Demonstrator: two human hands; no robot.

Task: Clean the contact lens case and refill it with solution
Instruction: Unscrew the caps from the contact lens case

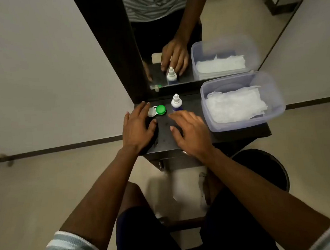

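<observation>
Reaching toward contact lens case mid-frame; left hand, right hand both released, grasping nothing. Task barely starting; next needing caps unscrewed.

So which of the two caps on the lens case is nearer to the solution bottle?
The green cap, on the right side of the lens case. The white cap lies farther from the solution bottle, beside the left hand.

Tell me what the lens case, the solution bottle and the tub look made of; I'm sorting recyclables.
Lens case: apparently hard plastic, with a glossy green cap and a pale cap. Solution bottle: seemingly smooth opaque white plastic, with a moulded dropper tip and a dark label. Tub: translucent, slightly frosted plastic; the white tissues inside show through its wall and look like soft crinkled paper.
</observation>
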